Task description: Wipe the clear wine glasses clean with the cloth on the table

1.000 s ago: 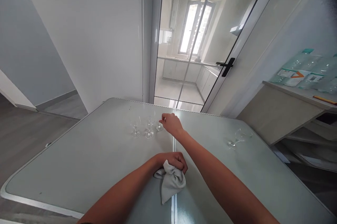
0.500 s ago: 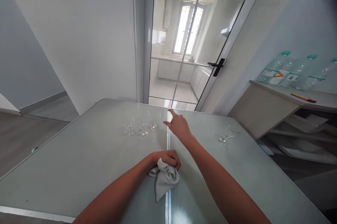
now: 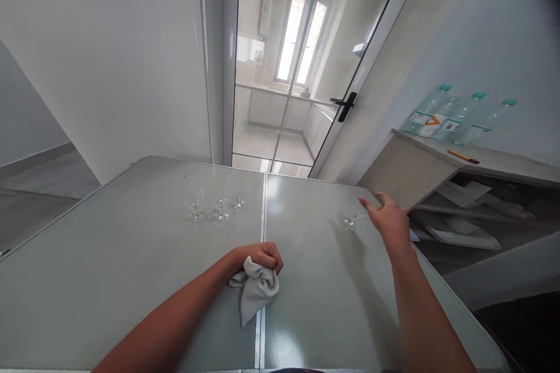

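My left hand [image 3: 258,255] is closed on a crumpled grey cloth [image 3: 256,289] that rests on the grey table [image 3: 122,256] near its middle seam. My right hand [image 3: 388,220] reaches out to the right with fingers spread, its fingertips at a single wine glass [image 3: 353,216] lying tilted near the table's right edge. Three small stemmed glasses [image 3: 216,208] stand upright in a cluster at the far middle of the table, apart from both hands.
A glass door with a black handle [image 3: 343,106] opens onto a kitchen behind the table. A low shelf unit [image 3: 441,168] at the right carries several plastic water bottles [image 3: 450,116] and a pencil; papers lie on its lower shelf.
My right hand left the three standing glasses, swung right across the table and now reaches the lone tilted glass. The left hand kept its hold on the cloth. The view shifted right.
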Available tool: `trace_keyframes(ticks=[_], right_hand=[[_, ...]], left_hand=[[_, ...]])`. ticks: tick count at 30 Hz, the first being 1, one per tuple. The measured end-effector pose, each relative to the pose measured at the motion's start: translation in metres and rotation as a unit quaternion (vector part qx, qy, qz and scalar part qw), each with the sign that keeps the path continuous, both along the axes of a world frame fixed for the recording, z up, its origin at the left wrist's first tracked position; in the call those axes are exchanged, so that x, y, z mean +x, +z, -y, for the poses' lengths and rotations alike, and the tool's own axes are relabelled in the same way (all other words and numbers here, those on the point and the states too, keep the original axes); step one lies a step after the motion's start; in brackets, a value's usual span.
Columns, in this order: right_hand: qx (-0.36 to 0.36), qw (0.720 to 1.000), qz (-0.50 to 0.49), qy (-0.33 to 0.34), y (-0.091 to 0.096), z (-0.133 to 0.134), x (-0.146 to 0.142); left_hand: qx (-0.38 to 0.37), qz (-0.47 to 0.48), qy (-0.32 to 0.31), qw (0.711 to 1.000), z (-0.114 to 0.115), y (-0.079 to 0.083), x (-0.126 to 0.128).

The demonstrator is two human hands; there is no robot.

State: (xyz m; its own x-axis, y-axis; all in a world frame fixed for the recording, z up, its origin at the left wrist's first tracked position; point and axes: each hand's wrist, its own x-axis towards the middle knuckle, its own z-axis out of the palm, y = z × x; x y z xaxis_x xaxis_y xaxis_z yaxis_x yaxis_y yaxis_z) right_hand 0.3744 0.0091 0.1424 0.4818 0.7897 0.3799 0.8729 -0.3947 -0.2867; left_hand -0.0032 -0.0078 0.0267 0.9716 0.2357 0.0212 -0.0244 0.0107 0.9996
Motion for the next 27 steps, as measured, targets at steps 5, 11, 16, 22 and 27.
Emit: trace_keyframes(ticks=[5,11,16,22,27], right_hand=[[-0.106,0.994,-0.007,0.003,-0.020,-0.020,0.016],[-0.032,0.998,0.006,0.055,-0.019,-0.014,-0.013],[0.033,0.974,-0.024,0.225,0.005,0.004,-0.114],[-0.023,0.892,-0.128,0.433,0.009,0.022,-0.233],[-0.060,0.870,-0.113,0.477,0.002,0.017,-0.277]], left_hand=[[-0.005,-0.005,-0.001,1.000,0.003,0.005,0.000],[-0.015,-0.009,0.002,1.000,0.005,0.010,-0.002],[-0.019,-0.005,0.004,1.000,0.006,0.009,-0.002],[-0.011,0.011,0.003,1.000,0.003,0.002,-0.001],[-0.035,0.020,-0.010,0.999,0.001,-0.004,-0.002]])
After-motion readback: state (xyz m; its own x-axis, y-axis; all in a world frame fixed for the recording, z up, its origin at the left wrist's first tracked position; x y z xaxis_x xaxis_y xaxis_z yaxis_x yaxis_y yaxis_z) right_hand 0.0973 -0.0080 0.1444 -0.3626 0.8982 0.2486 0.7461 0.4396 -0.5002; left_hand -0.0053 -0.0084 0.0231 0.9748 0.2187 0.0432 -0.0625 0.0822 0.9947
